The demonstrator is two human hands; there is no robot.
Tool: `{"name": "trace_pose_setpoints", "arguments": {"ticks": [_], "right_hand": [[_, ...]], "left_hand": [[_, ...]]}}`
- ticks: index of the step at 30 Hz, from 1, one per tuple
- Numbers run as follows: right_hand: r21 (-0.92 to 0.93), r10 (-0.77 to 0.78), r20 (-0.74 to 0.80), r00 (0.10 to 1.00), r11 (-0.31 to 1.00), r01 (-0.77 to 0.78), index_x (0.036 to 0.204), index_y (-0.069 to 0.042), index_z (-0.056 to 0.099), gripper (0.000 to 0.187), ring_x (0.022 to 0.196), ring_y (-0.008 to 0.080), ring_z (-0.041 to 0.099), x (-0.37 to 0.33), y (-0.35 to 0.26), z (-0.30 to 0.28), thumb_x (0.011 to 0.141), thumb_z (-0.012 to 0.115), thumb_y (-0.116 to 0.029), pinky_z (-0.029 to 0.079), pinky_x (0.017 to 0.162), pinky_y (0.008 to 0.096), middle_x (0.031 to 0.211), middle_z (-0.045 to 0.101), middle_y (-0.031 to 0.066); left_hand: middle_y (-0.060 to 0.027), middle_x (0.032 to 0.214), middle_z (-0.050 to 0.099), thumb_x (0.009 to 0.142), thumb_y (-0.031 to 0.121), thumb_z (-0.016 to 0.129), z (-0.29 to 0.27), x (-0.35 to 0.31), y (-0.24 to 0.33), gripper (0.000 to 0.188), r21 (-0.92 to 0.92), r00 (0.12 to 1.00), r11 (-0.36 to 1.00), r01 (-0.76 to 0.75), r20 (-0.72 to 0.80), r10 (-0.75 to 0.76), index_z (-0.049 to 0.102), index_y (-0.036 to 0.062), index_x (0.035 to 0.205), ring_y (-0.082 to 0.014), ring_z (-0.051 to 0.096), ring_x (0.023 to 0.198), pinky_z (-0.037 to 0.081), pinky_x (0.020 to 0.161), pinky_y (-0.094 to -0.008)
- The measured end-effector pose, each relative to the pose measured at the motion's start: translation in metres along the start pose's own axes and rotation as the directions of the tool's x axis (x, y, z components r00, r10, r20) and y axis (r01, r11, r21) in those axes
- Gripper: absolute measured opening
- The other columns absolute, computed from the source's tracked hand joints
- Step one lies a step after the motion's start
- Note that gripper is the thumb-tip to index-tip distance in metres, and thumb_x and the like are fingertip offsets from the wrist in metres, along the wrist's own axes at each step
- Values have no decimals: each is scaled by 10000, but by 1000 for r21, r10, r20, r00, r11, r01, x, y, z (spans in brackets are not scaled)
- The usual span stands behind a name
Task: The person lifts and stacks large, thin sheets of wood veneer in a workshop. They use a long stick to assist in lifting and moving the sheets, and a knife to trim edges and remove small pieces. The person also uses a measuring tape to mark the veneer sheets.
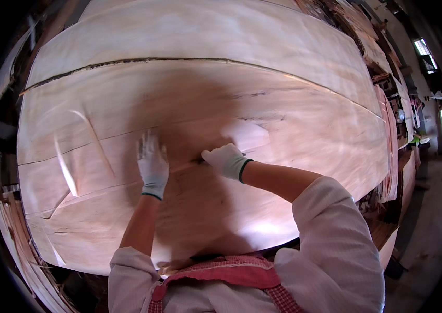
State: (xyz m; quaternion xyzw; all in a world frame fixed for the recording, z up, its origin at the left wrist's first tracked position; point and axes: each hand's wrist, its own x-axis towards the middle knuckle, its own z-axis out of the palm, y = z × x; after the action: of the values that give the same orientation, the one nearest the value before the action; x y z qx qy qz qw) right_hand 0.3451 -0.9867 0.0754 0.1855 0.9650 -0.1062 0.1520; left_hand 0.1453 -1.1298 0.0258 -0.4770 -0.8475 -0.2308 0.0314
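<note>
A broad, pale wood veneer sheet (304,141) lies in front of me, with cracks and dark grain marks across it. My left hand (152,159), in a white glove with a green cuff, rests flat on the sheet with its fingers stretched out. To its right my right hand (226,159), gloved the same way, is closed close above the sheet. A small dark spot shows beside its thumb; whether that is a tool tip or a hole, I cannot tell. Just beyond the right hand lies a paler veneer patch (252,136).
Two narrow veneer strips (66,167) curl up on the left part of the sheet. A dark-edged seam (148,59) crosses the far part. Stacked veneer with ragged edges stands at the left (20,235) and right (388,151). A floor with bright windows lies farther right.
</note>
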Motion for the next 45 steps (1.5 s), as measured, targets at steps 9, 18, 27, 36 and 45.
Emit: {"name": "trace_pose_setpoints", "arguments": {"ticks": [9, 18, 27, 36, 45], "right_hand": [[-116, 179, 72, 981, 979, -170, 948, -118, 567, 149, 710, 283, 625, -96, 237, -41, 874, 584, -247, 501, 603, 403, 850, 627, 104], [636, 577, -206, 790, 693, -340, 1072, -30, 523, 400, 938, 335, 583, -95, 129, -10, 771, 744, -173, 475, 788, 383, 1007, 596, 175], [599, 694, -316, 647, 675, -431, 1063, -31, 556, 443, 922, 329, 597, -90, 113, 7, 737, 778, -231, 486, 771, 405, 1036, 591, 167], [582, 674, -345, 653, 700, -414, 983, -56, 611, 269, 848, 286, 628, -101, 118, 25, 755, 729, -135, 493, 728, 377, 959, 624, 139], [795, 572, -257, 779, 584, -166, 926, -36, 579, 161, 728, 96, 524, -192, -3, -2, 790, 652, 9, 468, 662, 268, 801, 594, 11]], "left_hand": [[-143, 1439, 394, 974, 171, 411, 15, 9, 21, 425, 189, 989, 974, -122, 104, 104, 398, 39, 1379, -318, 327, 1354, 232, 1132, -444], [-144, 1425, 411, 942, 168, 460, 10, 8, 22, 416, 163, 993, 981, -104, 77, 92, 441, 28, 1334, -322, 352, 1337, 245, 1126, -441], [-141, 1419, 421, 948, 195, 450, 12, 4, 19, 414, 148, 994, 984, -102, 41, 96, 453, 49, 1336, -309, 361, 1335, 252, 1124, -436], [-145, 1421, 418, 960, 195, 426, 15, 3, 20, 414, 139, 993, 983, -120, 9, 120, 451, 46, 1345, -328, 359, 1332, 252, 1124, -444], [-179, 1353, 470, 944, 240, 485, -11, 11, -4, 396, -252, 994, 966, 51, 107, -25, 497, 2, 1260, -383, 408, 1273, 321, 1065, -472]]}}
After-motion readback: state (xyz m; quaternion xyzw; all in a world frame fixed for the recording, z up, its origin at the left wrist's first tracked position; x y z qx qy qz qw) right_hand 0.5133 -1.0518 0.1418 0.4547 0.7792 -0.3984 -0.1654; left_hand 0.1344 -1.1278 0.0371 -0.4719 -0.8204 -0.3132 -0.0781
